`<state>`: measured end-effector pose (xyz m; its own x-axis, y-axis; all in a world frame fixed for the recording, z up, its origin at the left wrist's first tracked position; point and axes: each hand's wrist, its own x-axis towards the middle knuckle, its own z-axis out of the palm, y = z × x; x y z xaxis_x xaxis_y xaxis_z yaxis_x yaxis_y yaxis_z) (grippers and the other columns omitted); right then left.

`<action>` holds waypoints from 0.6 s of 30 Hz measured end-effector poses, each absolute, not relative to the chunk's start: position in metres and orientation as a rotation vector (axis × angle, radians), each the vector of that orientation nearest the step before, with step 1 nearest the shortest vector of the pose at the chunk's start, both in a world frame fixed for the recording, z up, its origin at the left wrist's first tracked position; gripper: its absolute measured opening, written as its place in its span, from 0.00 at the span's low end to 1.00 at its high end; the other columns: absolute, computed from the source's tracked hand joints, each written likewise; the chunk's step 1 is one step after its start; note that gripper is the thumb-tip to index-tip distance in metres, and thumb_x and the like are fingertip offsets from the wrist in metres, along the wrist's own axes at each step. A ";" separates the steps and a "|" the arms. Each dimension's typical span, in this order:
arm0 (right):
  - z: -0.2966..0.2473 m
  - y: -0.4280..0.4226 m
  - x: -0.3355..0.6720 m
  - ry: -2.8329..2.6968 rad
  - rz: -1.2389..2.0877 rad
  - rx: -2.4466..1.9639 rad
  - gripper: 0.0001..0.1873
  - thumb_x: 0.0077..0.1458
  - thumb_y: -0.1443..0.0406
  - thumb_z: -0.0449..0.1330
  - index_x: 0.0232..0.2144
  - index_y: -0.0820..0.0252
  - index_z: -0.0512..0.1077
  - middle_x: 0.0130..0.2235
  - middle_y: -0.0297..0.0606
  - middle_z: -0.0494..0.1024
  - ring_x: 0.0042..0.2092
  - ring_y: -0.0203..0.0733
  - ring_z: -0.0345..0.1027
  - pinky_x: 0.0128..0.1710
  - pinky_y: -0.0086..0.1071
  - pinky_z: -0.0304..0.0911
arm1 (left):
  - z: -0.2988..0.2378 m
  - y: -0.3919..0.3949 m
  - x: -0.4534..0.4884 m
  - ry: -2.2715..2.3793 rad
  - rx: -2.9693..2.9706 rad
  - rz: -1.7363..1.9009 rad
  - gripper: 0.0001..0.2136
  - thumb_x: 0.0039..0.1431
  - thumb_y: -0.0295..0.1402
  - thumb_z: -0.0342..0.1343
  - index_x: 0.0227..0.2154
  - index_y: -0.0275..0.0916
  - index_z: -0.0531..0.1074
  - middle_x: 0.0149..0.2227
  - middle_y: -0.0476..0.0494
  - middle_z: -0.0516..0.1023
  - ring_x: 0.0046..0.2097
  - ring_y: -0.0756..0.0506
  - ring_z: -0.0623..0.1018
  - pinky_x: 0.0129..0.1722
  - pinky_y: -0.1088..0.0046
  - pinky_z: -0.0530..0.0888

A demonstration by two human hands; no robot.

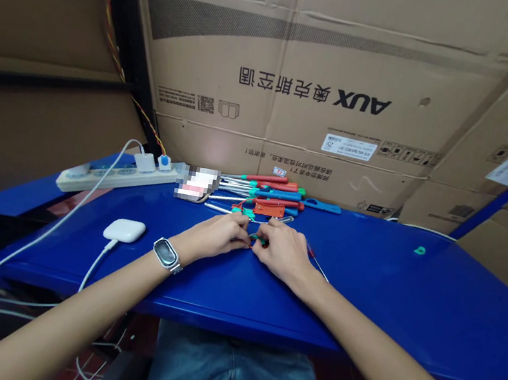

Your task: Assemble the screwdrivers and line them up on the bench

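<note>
My left hand (228, 234), with a watch on its wrist, has its fingertips pinched together near the front of the pile of tools. Almost touching it, my right hand (284, 248) is closed in a pinch too. Between the fingertips a small green piece (264, 242) with a bit of orange-red shows; the fingers cover most of it, so its kind is unclear. Just beyond my hands lie small green parts (244, 213) and an orange plastic piece (269, 208). A thin metal rod (320, 269), red at one end, sticks out beside my right wrist.
Behind my hands is a pile of tools with red and blue handles (277, 194). A phone (197, 184), a white power strip (118, 180) and a white earbud case (124, 230) with a cable are to the left. A green scrap (419, 250) lies right; cardboard (241, 37) stands behind.
</note>
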<state>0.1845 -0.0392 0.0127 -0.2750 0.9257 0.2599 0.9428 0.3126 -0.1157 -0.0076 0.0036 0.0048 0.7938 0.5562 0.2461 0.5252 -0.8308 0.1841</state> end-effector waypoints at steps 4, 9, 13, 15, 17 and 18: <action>0.014 -0.040 0.183 -2.319 -0.100 -1.696 0.08 0.56 0.62 0.56 0.34 0.55 0.75 0.38 0.36 0.77 0.38 0.41 0.71 0.30 0.30 0.53 | 0.006 0.002 -0.007 0.865 2.889 0.453 0.08 0.65 0.32 0.55 0.37 0.39 0.80 0.36 0.44 0.70 0.38 0.46 0.73 0.40 0.71 0.70; 0.016 -0.041 0.182 -2.322 -0.102 -1.726 0.09 0.56 0.63 0.56 0.34 0.55 0.76 0.39 0.38 0.77 0.38 0.42 0.72 0.31 0.31 0.56 | 0.005 0.003 -0.007 0.873 2.889 0.439 0.09 0.65 0.32 0.55 0.37 0.38 0.80 0.36 0.43 0.71 0.39 0.46 0.73 0.41 0.71 0.70; 0.016 -0.041 0.182 -2.321 -0.087 -1.738 0.10 0.58 0.60 0.56 0.36 0.55 0.76 0.40 0.38 0.76 0.39 0.43 0.72 0.33 0.31 0.59 | 0.005 0.004 -0.008 0.877 2.894 0.414 0.09 0.65 0.32 0.55 0.38 0.38 0.80 0.36 0.43 0.71 0.38 0.46 0.73 0.40 0.71 0.70; 0.017 -0.041 0.182 -2.328 -0.080 -1.751 0.10 0.59 0.61 0.56 0.36 0.56 0.76 0.40 0.39 0.76 0.39 0.43 0.72 0.34 0.31 0.59 | 0.006 0.004 -0.008 0.877 2.895 0.414 0.09 0.65 0.31 0.54 0.38 0.38 0.80 0.36 0.43 0.71 0.38 0.46 0.73 0.40 0.72 0.70; 0.018 -0.041 0.180 -2.346 -0.077 -1.759 0.10 0.59 0.62 0.55 0.35 0.56 0.76 0.41 0.40 0.76 0.40 0.43 0.72 0.34 0.31 0.60 | 0.006 0.003 -0.008 0.885 2.901 0.421 0.09 0.65 0.31 0.55 0.38 0.38 0.80 0.36 0.43 0.71 0.38 0.46 0.73 0.40 0.72 0.70; 0.018 -0.040 0.180 -2.352 -0.077 -1.761 0.10 0.59 0.63 0.55 0.35 0.56 0.76 0.41 0.40 0.76 0.40 0.43 0.72 0.34 0.31 0.60 | 0.006 0.003 -0.008 0.888 2.907 0.426 0.09 0.65 0.32 0.55 0.37 0.38 0.81 0.36 0.43 0.71 0.38 0.46 0.73 0.39 0.72 0.70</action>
